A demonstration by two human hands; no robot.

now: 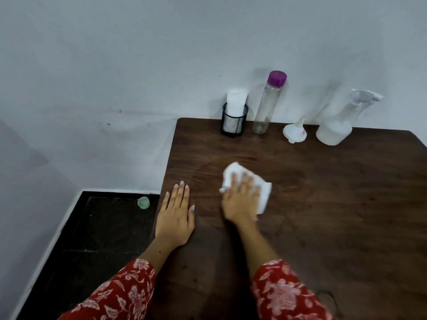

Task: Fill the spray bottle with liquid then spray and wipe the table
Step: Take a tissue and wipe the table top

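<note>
My right hand (241, 199) lies flat on a white cloth (264, 195) and presses it to the dark wooden table (335, 192), left of the middle. My left hand (176, 210) rests flat on the table by its left edge, fingers together, holding nothing. A translucent white spray bottle (339, 125) with liquid in its lower part stands at the back right by the wall. A clear bottle with a purple cap (268, 105) stands upright at the back. A white funnel (295, 132) lies upside down between the two bottles.
A black mesh cup (233, 122) holding rolled white cloth stands at the back left corner of the table. The wall runs right behind the objects. A small green cap (143, 202) lies on the dark floor left of the table.
</note>
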